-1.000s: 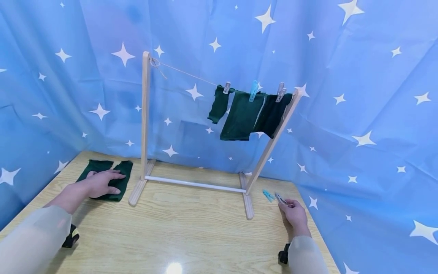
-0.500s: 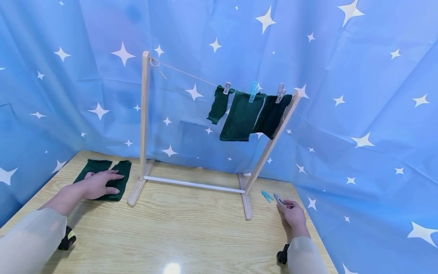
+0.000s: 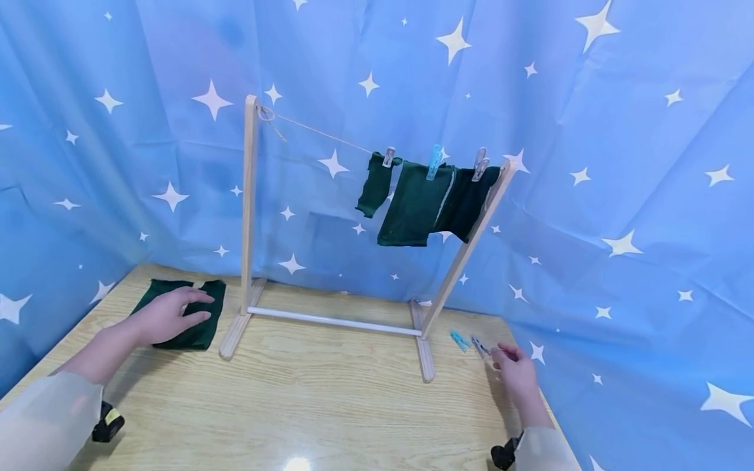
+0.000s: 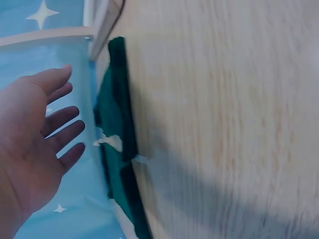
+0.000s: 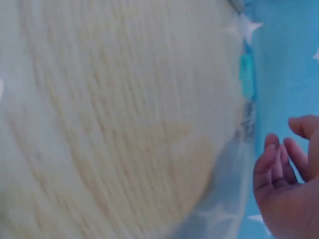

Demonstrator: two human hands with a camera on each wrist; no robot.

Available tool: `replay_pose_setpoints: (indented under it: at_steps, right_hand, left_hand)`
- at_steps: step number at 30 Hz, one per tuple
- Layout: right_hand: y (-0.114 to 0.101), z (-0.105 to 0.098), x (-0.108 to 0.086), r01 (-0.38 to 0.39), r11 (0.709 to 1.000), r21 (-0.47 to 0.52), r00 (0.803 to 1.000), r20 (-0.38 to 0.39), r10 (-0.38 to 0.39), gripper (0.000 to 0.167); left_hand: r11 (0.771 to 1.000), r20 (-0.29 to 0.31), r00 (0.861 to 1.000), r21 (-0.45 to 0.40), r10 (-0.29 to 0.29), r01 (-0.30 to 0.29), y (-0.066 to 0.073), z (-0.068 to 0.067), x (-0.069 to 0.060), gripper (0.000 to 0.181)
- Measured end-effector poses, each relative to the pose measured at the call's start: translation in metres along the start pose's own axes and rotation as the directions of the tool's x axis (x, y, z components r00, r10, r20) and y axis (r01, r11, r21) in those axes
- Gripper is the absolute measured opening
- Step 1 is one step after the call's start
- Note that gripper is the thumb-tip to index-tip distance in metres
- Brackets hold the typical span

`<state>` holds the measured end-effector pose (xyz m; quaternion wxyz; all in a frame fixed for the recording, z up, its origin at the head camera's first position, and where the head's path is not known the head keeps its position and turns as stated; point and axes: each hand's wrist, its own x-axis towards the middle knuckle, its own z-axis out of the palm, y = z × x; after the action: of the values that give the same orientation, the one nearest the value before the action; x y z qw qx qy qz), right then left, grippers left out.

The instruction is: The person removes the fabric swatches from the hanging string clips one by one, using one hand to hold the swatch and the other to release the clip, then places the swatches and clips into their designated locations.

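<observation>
On the table's left side lies a dark green cloth (image 3: pixel 206 327) with a notch in its far edge. My left hand (image 3: pixel 171 315) hovers over it, fingers loosely extended; in the left wrist view the hand (image 4: pixel 37 144) is apart from the cloth (image 4: pixel 117 104). At the right, a grey clothespin (image 3: pixel 479 344) lies beside a blue clothespin (image 3: pixel 459 340). Just right of the grey one is my right hand (image 3: pixel 517 371), its fingers loosely bent with nothing between them. Both clothespins also show in the right wrist view, the blue clothespin (image 5: pixel 246 74) above the grey clothespin (image 5: pixel 247 119).
A wooden drying rack (image 3: pixel 250 203) stands at the back, a string (image 3: pixel 321 133) tied between its posts. Dark green cloths (image 3: pixel 412 206) hang towards its right end, held by grey clothespins (image 3: pixel 389 157) and a blue clothespin (image 3: pixel 434 162). A blue star-patterned curtain (image 3: pixel 330 39) surrounds the table.
My right hand has let go of the grey clothespin and drawn back to the right, leaving it on the table. My left hand has lifted off the green cloth.
</observation>
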<state>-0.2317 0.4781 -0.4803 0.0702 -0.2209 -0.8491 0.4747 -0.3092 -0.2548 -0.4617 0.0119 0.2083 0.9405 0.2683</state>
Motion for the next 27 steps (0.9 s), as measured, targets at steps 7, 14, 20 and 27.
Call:
replay_pose_setpoints:
  at_steps: [7, 14, 20, 27]
  right_hand:
    - [-0.029, -0.01, -0.017, 0.06, 0.998, -0.005, 0.998, -0.017, -0.06, 0.051]
    - [-0.055, -0.013, -0.034, 0.114, 0.993, 0.019, 0.994, -0.003, -0.113, 0.051]
    - [-0.08, -0.011, -0.048, 0.183, 0.983, 0.02, 0.983, 0.025, -0.183, 0.049]
    - [-0.119, -0.008, -0.07, 0.261, 0.965, 0.026, 0.963, 0.068, -0.262, 0.046]
  left_hand:
    - [0.997, -0.147, 0.987, -0.032, 0.067, -0.072, 0.021, -0.01, -0.009, 0.035]
    - [0.995, -0.197, 0.979, -0.066, 0.06, -0.074, 0.038, -0.015, -0.015, 0.03]
    - [0.992, -0.236, 0.969, -0.082, 0.071, -0.092, 0.057, -0.018, -0.019, 0.028]
    - [0.984, -0.254, 0.961, -0.111, 0.107, -0.139, 0.082, -0.025, -0.019, 0.025]
